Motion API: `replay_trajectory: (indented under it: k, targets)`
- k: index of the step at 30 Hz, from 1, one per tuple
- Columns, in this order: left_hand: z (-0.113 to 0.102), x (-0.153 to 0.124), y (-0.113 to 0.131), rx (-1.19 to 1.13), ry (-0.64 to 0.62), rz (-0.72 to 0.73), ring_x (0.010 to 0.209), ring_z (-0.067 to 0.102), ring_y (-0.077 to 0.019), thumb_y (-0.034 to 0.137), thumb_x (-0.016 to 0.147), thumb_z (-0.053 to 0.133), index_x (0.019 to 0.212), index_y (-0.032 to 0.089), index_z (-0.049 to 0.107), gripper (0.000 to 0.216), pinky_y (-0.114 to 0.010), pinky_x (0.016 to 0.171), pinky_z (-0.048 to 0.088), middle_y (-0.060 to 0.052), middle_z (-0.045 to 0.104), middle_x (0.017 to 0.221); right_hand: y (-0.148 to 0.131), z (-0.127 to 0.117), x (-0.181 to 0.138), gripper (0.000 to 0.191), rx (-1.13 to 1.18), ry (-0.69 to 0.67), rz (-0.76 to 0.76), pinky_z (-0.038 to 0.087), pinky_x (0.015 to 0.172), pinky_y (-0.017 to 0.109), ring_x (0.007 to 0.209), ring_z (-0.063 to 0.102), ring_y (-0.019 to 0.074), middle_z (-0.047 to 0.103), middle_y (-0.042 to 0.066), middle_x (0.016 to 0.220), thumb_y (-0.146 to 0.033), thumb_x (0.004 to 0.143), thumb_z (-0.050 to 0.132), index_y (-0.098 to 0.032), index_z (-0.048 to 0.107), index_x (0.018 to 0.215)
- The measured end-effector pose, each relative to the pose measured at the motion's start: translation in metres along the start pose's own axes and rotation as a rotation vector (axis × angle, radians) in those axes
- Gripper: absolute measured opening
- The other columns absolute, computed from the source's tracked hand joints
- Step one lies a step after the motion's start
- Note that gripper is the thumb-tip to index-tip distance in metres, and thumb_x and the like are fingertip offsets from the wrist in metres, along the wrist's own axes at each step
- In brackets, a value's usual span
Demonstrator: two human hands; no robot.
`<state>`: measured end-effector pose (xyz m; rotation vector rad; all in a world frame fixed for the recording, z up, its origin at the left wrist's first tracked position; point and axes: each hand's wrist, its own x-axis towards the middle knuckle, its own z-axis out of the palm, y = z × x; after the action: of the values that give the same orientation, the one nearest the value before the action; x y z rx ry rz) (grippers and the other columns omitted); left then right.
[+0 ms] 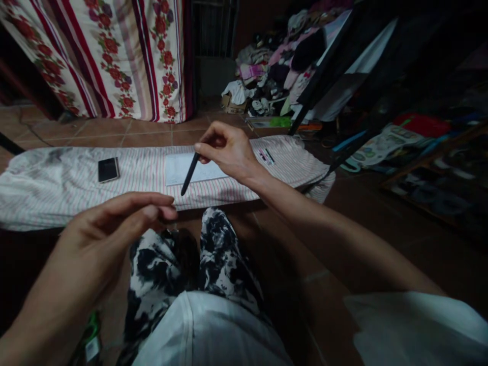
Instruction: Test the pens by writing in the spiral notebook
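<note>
My right hand (229, 150) pinches the upper end of a dark pen (189, 175) between thumb and fingers. The pen slants down and to the left, its lower end close to the fingertips of my left hand (110, 226). That left hand has its fingers stretched out, the thumb near them, and nothing visible in it. Behind the pen, a white sheet of paper (177, 169) lies on a striped cloth (147, 178), partly hidden by my right hand. A phone (109, 170) with a dark screen rests on the cloth to the left.
A small printed packet or card (266, 156) is on the cloth at right. Beyond the cloth hangs a floral curtain (125, 61). A heap of clothes (282, 66) fills the back right, and a cluttered shelf (438, 173) stands at far right. My knees (221, 244) are below the cloth's near edge.
</note>
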<state>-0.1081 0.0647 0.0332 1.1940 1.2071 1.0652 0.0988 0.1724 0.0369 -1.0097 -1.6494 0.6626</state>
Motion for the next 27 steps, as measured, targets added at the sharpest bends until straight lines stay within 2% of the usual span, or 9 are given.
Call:
replay_trajectory:
  k: [3,5,8,12,17,21,27]
  targets:
    - [0.007,0.026,0.003,0.021,0.003,0.051,0.086,0.060,-0.0160,0.031,0.069,0.072,0.084,0.018,0.071,0.021,-0.024,0.079,0.043,-0.002,0.070,0.088,-0.003,-0.003,-0.009,0.031,0.084,-0.003,0.026,0.051,0.051,0.022,0.053,0.058,0.0089,0.057,-0.004,0.057,-0.037,0.066,0.073,-0.018,0.049,0.065]
    - [0.011,0.043,0.000,-0.024,-0.040,0.003,0.089,0.060,-0.0170,0.030,0.068,0.072,0.083,0.017,0.071,0.020,-0.026,0.082,0.042,-0.004,0.070,0.093,-0.005,-0.003,-0.012,0.030,0.120,-0.009,0.041,0.051,0.051,0.022,0.052,0.058,0.0086,0.057,-0.004,0.058,-0.037,0.065,0.074,-0.017,0.051,0.065]
    - [0.013,0.060,-0.006,-0.147,-0.214,-0.122,0.092,0.061,-0.0175,0.030,0.073,0.068,0.086,0.014,0.071,0.021,-0.028,0.087,0.041,-0.007,0.070,0.096,-0.009,-0.002,-0.017,0.031,0.159,-0.014,0.068,0.052,0.051,0.023,0.052,0.060,0.0089,0.059,-0.004,0.061,-0.036,0.063,0.076,-0.017,0.052,0.066]
    - [0.013,0.064,-0.011,-0.295,-0.458,-0.281,0.090,0.063,-0.0190,0.031,0.082,0.059,0.094,0.010,0.069,0.025,-0.030,0.086,0.043,-0.013,0.071,0.096,-0.015,-0.001,-0.023,0.031,0.182,-0.028,0.090,0.054,0.053,0.023,0.053,0.061,0.0091,0.060,-0.003,0.062,-0.037,0.062,0.076,-0.017,0.053,0.066]
    - [0.014,0.061,-0.013,-0.428,-0.629,-0.355,0.081,0.064,-0.0179,0.029,0.085,0.056,0.102,0.008,0.066,0.029,-0.029,0.077,0.047,-0.013,0.071,0.091,-0.020,0.002,-0.029,0.028,0.183,-0.046,0.089,0.054,0.053,0.021,0.054,0.061,0.0082,0.061,-0.003,0.064,-0.037,0.066,0.074,-0.018,0.054,0.067]
    - [0.015,0.059,-0.015,-0.445,-0.644,-0.338,0.069,0.063,-0.0136,0.027,0.081,0.062,0.098,0.008,0.068,0.026,-0.023,0.068,0.047,-0.009,0.070,0.078,-0.018,0.004,-0.032,0.026,0.208,-0.057,0.111,0.054,0.053,0.021,0.054,0.060,0.0081,0.061,-0.003,0.062,-0.035,0.067,0.074,-0.018,0.054,0.068]
    - [0.019,0.055,-0.017,-0.450,-0.573,-0.322,0.058,0.059,-0.0103,0.026,0.072,0.071,0.085,0.008,0.070,0.022,-0.021,0.060,0.044,-0.005,0.066,0.064,-0.016,0.008,-0.038,0.024,0.249,-0.071,0.139,0.055,0.056,0.022,0.056,0.060,0.0083,0.061,-0.003,0.065,-0.034,0.066,0.075,-0.018,0.057,0.068]
